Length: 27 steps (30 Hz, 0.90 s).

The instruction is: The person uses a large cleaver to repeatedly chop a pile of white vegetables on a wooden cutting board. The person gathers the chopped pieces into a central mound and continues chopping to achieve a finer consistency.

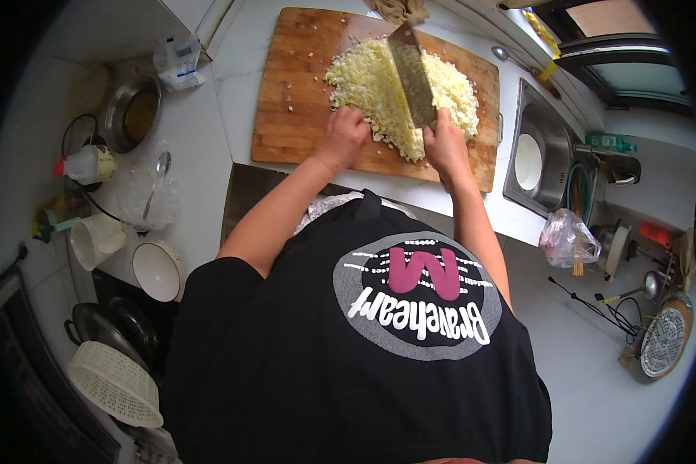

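A wide wooden cutting board [293,110] lies on the white counter, with a heap of finely chopped pale yellow-green vegetable [371,81], probably cabbage, spread over it. My right hand [445,145] grips the handle of a broad-bladed cleaver [413,75]. The blade stands tilted across the heap, its far end near the board's back edge; whether its cutting edge touches the board is hidden. My left hand [343,136] rests at the heap's near left edge, fingers curled in a loose fist. Nothing shows in it, though the fingertips are turned out of sight.
Right of the board is a steel sink [548,145] holding a white bowl [528,162]. A brown cloth [403,8] lies behind the board. On the left counter are a metal basin [130,113], a spoon [158,180], a white bowl [158,271] and a plastic basket [113,383].
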{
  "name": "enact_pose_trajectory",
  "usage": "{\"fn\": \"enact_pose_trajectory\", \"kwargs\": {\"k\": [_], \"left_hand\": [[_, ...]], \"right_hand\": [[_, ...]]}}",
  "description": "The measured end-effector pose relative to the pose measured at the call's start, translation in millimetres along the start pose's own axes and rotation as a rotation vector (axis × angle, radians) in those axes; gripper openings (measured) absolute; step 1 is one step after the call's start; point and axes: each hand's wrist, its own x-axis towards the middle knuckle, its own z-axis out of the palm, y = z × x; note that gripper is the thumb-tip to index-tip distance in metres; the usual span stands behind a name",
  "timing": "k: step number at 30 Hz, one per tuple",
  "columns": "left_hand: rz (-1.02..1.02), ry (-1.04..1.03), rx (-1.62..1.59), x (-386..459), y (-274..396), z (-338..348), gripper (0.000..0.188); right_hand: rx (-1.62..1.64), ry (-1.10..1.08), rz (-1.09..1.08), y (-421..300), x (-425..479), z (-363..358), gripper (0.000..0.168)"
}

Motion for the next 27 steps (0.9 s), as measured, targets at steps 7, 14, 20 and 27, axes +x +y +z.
{"fn": "enact_pose_trajectory", "kwargs": {"k": [7,14,20,27], "left_hand": [[-0.147,0.22,-0.188,2,0,-27,0.015],[-0.341,-0.213,-0.223,-44,51,-30,0.011],[-0.394,-0.328,0.112,-65,80,-5,0.015],[-0.319,-0.14,0.361,-74,83,31,0.006]], "right_hand": [[0.059,0.081,0.077,33,6,-3,0.026],[0.161,0.109,-0.054,63,15,9,0.024],[0.245,0.189,-0.179,54,1,-13,0.021],[-0.021,-0.142,-0.147,69,26,-6,0.025]]}}
